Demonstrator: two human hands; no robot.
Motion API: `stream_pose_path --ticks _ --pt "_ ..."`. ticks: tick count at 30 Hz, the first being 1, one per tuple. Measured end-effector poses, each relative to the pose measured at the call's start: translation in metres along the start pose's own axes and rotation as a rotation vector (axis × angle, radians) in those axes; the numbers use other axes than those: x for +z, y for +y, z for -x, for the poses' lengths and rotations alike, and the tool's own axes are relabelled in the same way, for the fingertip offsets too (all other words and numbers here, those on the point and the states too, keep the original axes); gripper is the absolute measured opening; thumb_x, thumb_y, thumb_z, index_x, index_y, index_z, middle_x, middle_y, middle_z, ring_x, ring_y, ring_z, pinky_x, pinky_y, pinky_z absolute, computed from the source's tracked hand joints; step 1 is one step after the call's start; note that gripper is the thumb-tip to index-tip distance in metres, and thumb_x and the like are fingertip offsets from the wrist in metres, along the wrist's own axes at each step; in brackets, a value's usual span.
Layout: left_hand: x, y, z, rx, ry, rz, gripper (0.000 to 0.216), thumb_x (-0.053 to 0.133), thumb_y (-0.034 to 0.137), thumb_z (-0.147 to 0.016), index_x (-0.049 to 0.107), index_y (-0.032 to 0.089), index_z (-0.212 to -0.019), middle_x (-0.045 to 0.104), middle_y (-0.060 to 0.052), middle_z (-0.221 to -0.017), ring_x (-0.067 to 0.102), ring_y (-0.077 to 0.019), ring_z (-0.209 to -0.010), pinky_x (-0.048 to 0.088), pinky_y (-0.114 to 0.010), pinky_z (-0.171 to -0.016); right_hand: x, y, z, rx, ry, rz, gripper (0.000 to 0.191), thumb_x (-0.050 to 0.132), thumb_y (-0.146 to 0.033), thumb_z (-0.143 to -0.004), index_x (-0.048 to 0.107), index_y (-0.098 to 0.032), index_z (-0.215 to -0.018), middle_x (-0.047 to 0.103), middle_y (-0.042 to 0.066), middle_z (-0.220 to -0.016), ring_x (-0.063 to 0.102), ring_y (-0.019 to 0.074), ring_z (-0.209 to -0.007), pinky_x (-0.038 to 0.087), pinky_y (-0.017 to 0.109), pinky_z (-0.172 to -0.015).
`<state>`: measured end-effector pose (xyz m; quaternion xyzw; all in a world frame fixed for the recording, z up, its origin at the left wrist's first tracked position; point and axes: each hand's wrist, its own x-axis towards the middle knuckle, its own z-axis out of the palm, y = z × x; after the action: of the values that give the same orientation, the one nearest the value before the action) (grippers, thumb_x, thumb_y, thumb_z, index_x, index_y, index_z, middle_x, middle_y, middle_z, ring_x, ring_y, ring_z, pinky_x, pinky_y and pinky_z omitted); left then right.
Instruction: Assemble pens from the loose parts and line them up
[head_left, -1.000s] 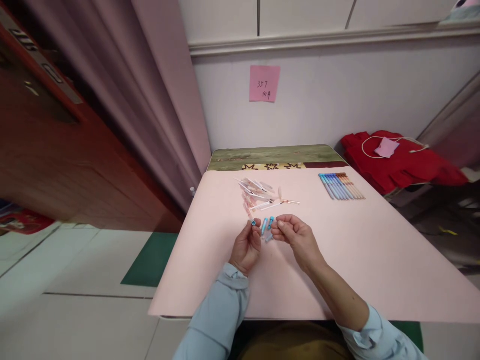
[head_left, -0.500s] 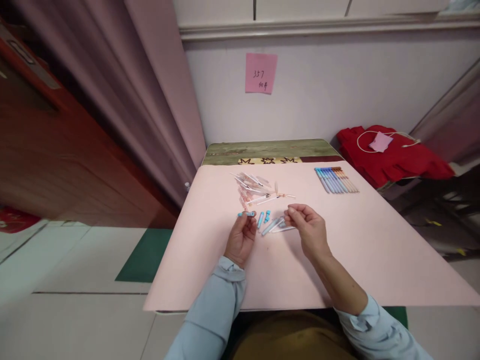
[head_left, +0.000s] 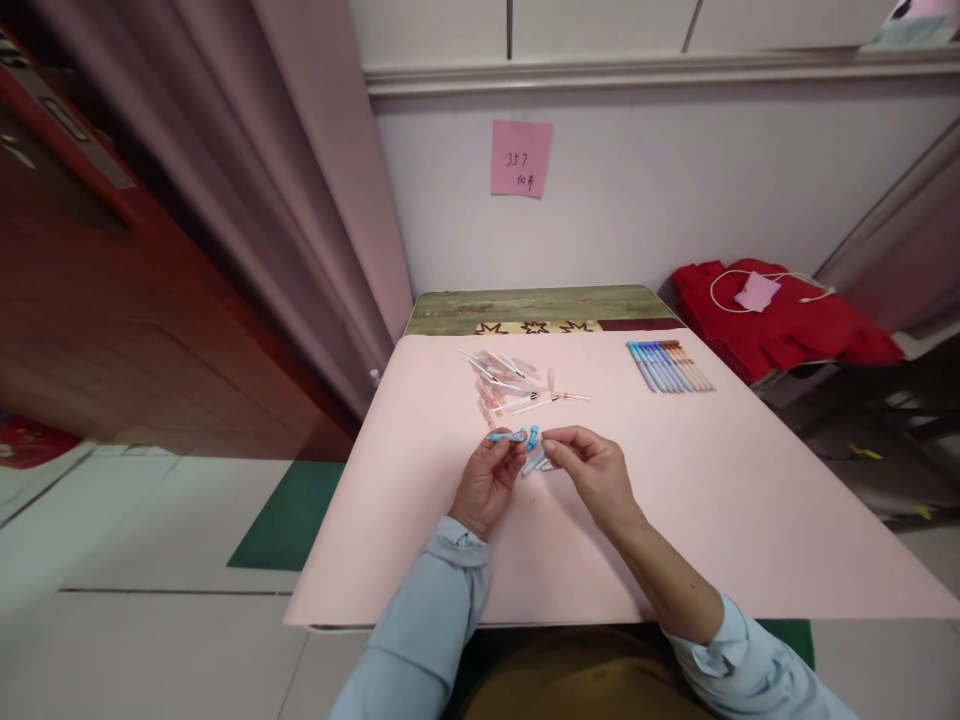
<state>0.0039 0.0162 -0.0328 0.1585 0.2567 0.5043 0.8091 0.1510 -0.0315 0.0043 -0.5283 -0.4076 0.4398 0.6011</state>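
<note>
My left hand (head_left: 487, 485) is closed round a small blue pen part (head_left: 507, 436), held level above the pink table cover (head_left: 675, 500). My right hand (head_left: 589, 465) is pinched close beside it, fingertips toward the left hand; what it holds is too small to name. Between and just under the hands lie a blue cap (head_left: 532, 436) and a pale blue pen barrel (head_left: 534, 462). A loose pile of clear and pink pen parts (head_left: 510, 385) lies just beyond the hands.
A neat row of blue and brown pens (head_left: 670, 365) lies at the table's far right. Behind it red cloth (head_left: 780, 320) with a white cord covers a seat. A pink note (head_left: 520, 158) hangs on the wall. A curtain and wooden door stand left.
My right hand has come back leftward, close to my left hand. The blue part in my left hand stays level, raised a little.
</note>
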Motion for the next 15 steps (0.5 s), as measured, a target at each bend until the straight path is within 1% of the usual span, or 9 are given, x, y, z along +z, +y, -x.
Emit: stream_pose_path --ticks 4,7,15 --pt "0.0026 0.0003 0.0027 -0.031 -0.050 -0.038 0.011 0.072 0.013 -0.081 0.065 0.011 -0.090 0.072 -0.005 -0.080 0.069 -0.0095 -0.068 0.058 -0.017 -0.068 0.0040 -0.0002 0.0025 -0.058 -0.006 0.066 0.023 0.078 -0.040 -0.073 0.075 -0.020 -0.085 0.076 0.005 -0.083 0.070 0.0189 -0.075 0.057 0.032 -0.073" --pt "0.0024 -0.0001 0.0031 -0.030 -0.075 -0.036 0.016 0.075 0.014 -0.079 0.065 0.011 -0.091 0.072 -0.005 -0.081 0.069 -0.0091 -0.069 0.058 -0.016 -0.068 0.0050 0.0029 0.0029 -0.085 -0.007 0.074 0.022 0.077 -0.038 -0.075 0.075 -0.020 -0.085 0.076 0.005 -0.084 0.071 0.0193 -0.076 0.057 0.031 -0.074" --pt "0.0002 -0.0011 0.0030 -0.029 -0.104 -0.037 0.020 0.078 0.016 -0.077 0.066 0.011 -0.091 0.072 -0.004 -0.081 0.068 -0.0085 -0.068 0.057 -0.015 -0.067 0.0072 0.0051 0.0034 -0.090 -0.036 0.082 0.019 0.076 -0.036 -0.077 0.075 -0.021 -0.087 0.077 0.004 -0.085 0.072 0.0193 -0.078 0.057 0.031 -0.076"
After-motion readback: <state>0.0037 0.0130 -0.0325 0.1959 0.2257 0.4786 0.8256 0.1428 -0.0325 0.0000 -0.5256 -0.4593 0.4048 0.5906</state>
